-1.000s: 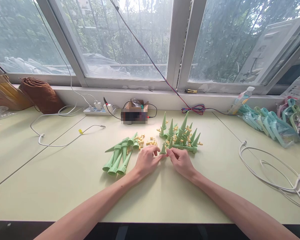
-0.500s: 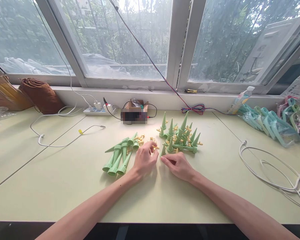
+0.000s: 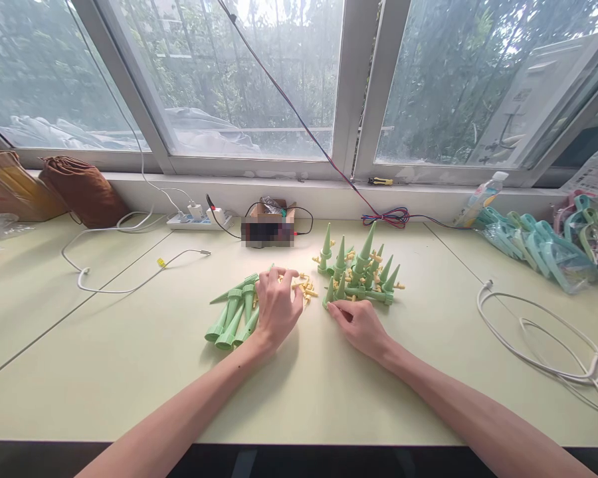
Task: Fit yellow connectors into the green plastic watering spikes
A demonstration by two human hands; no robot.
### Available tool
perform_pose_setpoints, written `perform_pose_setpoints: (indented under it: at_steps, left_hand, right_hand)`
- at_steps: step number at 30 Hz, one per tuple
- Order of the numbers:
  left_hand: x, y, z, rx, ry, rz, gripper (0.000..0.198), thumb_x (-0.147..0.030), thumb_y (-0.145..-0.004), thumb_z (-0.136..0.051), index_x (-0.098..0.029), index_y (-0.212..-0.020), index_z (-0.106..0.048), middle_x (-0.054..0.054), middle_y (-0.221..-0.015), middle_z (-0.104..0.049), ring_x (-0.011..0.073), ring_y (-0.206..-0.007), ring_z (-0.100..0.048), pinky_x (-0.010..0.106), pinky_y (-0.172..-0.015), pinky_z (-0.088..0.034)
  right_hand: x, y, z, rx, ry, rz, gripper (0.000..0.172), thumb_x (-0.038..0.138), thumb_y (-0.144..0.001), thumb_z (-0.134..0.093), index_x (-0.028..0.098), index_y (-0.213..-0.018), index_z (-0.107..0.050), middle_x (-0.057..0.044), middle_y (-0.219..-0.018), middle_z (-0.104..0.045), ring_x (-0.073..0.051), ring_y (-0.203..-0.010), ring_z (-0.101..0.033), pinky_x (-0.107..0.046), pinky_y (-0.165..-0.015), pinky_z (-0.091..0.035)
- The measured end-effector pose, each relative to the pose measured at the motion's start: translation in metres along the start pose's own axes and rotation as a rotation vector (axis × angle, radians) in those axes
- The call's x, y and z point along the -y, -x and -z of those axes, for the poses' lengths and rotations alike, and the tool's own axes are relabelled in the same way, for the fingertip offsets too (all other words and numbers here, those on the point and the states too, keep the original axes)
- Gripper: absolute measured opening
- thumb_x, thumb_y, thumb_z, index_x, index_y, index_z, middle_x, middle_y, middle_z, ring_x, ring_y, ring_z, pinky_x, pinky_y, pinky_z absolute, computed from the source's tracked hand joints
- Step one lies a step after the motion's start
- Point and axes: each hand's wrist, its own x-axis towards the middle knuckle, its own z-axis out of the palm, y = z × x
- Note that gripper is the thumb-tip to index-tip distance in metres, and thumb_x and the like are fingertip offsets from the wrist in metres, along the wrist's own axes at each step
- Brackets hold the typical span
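My left hand is over the right end of a pile of loose green watering spikes, its fingers curved downward and apart. It partly covers the spikes there, so contact is unclear. Small yellow valves lie just right of that hand. My right hand is closed, with thumb and forefinger pinching the base of an upright green watering spike. That spike stands at the front left of a group of green spikes with yellow valves fitted, most of them upright.
A small open box and a power strip stand at the back by the window. White cables lie left and a coiled cable right. Bagged teal-handled items and a bottle stand at the far right.
My left hand has moved left from the yellow valves to the loose spikes, its fingers spreading. My right hand has shifted slightly forward and right with the spike at its fingertips.
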Motion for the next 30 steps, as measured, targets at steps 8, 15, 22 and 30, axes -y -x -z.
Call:
perform_pose_setpoints:
  at_steps: [8, 15, 22, 30]
  left_hand:
    - [0.004, -0.004, 0.001, 0.196, -0.2, -0.019, 0.032, -0.007, -0.087, -0.046, -0.019, -0.111, -0.064, 0.012, -0.106, -0.06, 0.0296, -0.097, -0.053, 0.041, -0.083, -0.043]
    - [0.002, -0.003, 0.001, 0.269, -0.196, -0.028, 0.038, -0.001, -0.083, -0.044, -0.02, -0.11, -0.062, 0.013, -0.107, -0.059, 0.0293, -0.096, -0.055, 0.039, -0.082, -0.046]
    - [0.001, -0.006, 0.005, 0.247, -0.187, 0.025, 0.028, -0.012, -0.089, -0.049, -0.019, -0.115, -0.057, 0.012, -0.105, -0.056, 0.0293, -0.096, -0.054, 0.036, -0.07, -0.049]
    - [0.002, -0.014, 0.011, 0.353, -0.312, 0.154, 0.034, -0.017, -0.093, -0.047, -0.017, -0.127, -0.043, 0.012, -0.11, -0.054, 0.0279, -0.101, -0.061, 0.031, -0.06, -0.049]
  right_hand:
    - [0.003, 0.002, 0.001, 0.035, -0.037, 0.056, 0.043, 0.037, -0.1, -0.044, 0.019, -0.061, -0.046, 0.005, -0.055, -0.031, -0.011, -0.052, -0.024, -0.027, -0.051, -0.021]
    - [0.002, 0.001, 0.0, 0.031, -0.019, 0.05, 0.05, 0.044, -0.101, -0.042, 0.019, -0.058, -0.046, 0.004, -0.053, -0.033, -0.011, -0.051, -0.025, -0.028, -0.051, -0.023]
    - [0.0, 0.002, -0.001, 0.029, -0.027, 0.053, 0.048, 0.04, -0.1, -0.043, 0.02, -0.057, -0.035, 0.005, -0.053, -0.028, -0.011, -0.052, -0.022, -0.028, -0.051, -0.02]
    - [-0.001, 0.001, -0.002, 0.029, -0.036, 0.043, 0.051, 0.045, -0.1, -0.042, 0.02, -0.057, -0.033, 0.005, -0.053, -0.028, -0.011, -0.052, -0.021, -0.028, -0.051, -0.02]
